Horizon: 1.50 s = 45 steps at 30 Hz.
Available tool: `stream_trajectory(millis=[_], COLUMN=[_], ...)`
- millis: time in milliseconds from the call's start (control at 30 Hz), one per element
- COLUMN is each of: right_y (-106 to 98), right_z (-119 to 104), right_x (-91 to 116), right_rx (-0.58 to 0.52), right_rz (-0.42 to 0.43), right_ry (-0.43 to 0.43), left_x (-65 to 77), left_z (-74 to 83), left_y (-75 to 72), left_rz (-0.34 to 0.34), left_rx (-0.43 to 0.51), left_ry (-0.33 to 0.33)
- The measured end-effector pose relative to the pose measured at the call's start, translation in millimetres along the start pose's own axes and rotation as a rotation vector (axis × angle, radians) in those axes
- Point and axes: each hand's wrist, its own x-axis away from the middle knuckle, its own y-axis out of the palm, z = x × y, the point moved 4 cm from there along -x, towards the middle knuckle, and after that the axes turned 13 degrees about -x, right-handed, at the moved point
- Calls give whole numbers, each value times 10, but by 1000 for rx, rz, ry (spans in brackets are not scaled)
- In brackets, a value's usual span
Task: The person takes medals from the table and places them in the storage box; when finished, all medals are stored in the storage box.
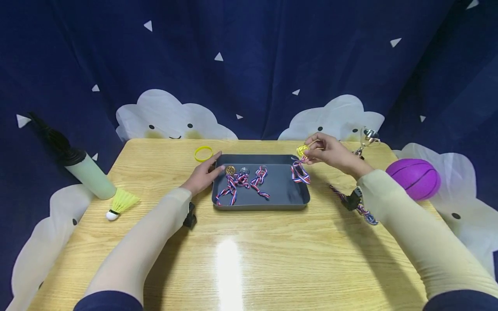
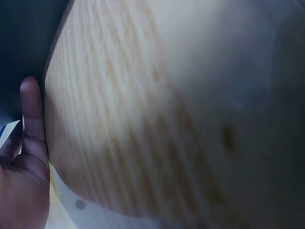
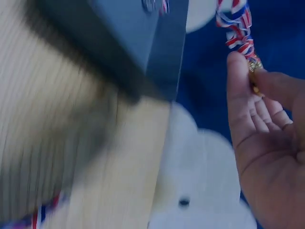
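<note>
A dark grey tray (image 1: 261, 207) lies on the table with a bronze-toned medal (image 1: 230, 170), a silver medal (image 1: 244, 171) and striped ribbons (image 1: 260, 178) inside. My left hand (image 1: 202, 176) grips the tray's left wall near the far corner, thumb over the rim and fingers along the outside. In the left wrist view a straight finger (image 2: 33, 114) lies against the tray's side. Over the far right corner, my right hand (image 1: 327, 151) pinches a gold medal (image 1: 302, 150) between thumb and fingertips. Its red, white and blue ribbon (image 3: 240, 28) dangles above the tray.
Right of the tray lie another ribboned medal (image 1: 369, 219), a small trophy (image 1: 367, 137) and a purple ball (image 1: 414, 179). To the left are a yellow wristband (image 1: 203, 153), a shuttlecock (image 1: 122, 203) and a pale green bottle (image 1: 89, 176).
</note>
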Motion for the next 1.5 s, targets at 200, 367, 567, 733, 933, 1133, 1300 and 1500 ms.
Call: stream_trajectory(millis=[200, 367, 567, 733, 933, 1133, 1300, 1500], right_y=[489, 715, 825, 882, 909, 876, 872, 832], right_z=[102, 254, 413, 451, 425, 449, 452, 429], right_x=[-278, -416, -498, -548, -579, -556, -559, -542], right_rx=[10, 56, 167, 285, 538, 561, 504, 436], right_rz=[-90, -123, -110, -70, -71, -81, -73, -79], right_ry=[86, 182, 256, 245, 207, 238, 239, 227], left_x=[8, 10, 1, 11, 10, 9, 7, 28], left_z=[-20, -10, 16, 28, 21, 27, 35, 38], left_y=[-6, -5, 9, 9, 5, 6, -3, -8], left_rz=[-3, -8, -10, -4, -4, -1, 6, 1], left_rx=[13, 11, 4, 7, 4, 28, 35, 23], left_ry=[-11, -14, -5, 7, -8, -1, -4, -10])
